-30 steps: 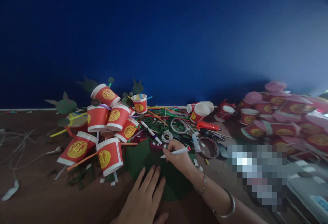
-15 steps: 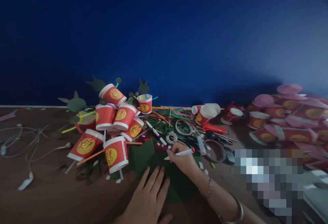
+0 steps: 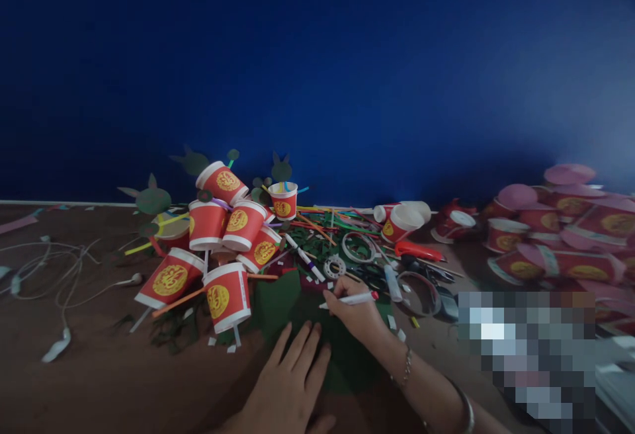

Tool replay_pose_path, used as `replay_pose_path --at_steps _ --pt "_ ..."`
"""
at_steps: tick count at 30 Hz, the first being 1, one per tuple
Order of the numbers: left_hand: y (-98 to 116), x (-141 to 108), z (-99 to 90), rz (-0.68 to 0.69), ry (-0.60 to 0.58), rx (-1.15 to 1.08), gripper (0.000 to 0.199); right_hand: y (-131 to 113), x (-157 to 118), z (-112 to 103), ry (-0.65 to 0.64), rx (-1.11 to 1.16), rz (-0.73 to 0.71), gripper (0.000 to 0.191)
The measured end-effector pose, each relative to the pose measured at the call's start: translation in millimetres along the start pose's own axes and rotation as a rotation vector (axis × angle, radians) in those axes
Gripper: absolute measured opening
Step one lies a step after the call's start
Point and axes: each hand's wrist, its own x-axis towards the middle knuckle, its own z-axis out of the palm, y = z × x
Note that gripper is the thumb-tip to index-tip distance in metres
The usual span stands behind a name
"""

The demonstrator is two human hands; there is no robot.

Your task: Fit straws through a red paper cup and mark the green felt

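Note:
A dark green sheet [image 3: 347, 361] lies on the table in front of me. My left hand [image 3: 294, 378] rests flat on its lower left part, fingers spread. My right hand [image 3: 358, 308] is closed round a white marker [image 3: 353, 299] with a pink-red end; its tip points left, close over the sheet. Whether the tip touches the sheet, I cannot tell. Just beyond the sheet lie another white marker [image 3: 303, 257] and a white ring-shaped piece [image 3: 335, 266]. A small tube [image 3: 392, 283] is to the right of them.
Red and white paper cups [image 3: 227, 298] are heaped at the left, some with green rabbit-head cutouts [image 3: 153, 200]. White earphones [image 3: 58, 345] lie far left. More cups with pink discs [image 3: 569, 174] stand at the right. A red cutter [image 3: 419, 251] and tape rolls [image 3: 359, 247] lie behind my right hand.
The view has shifted slightly, so the table items appear a little further right. My left hand stays flat and my right hand still holds the marker in nearly the same place.

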Motion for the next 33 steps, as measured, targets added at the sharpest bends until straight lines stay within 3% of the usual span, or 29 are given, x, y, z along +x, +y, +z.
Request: replay_pose_path --at_steps 14,33 --pt "0 2 -1.5 -0.012 -0.028 -0.026 0.068 2 1 1 0.049 -0.002 0.015 0.026" --pt "2 0 0.1 -0.002 -0.04 -0.023 0.069 -5 -2 -1 -0.065 -0.007 0.082 0.024"
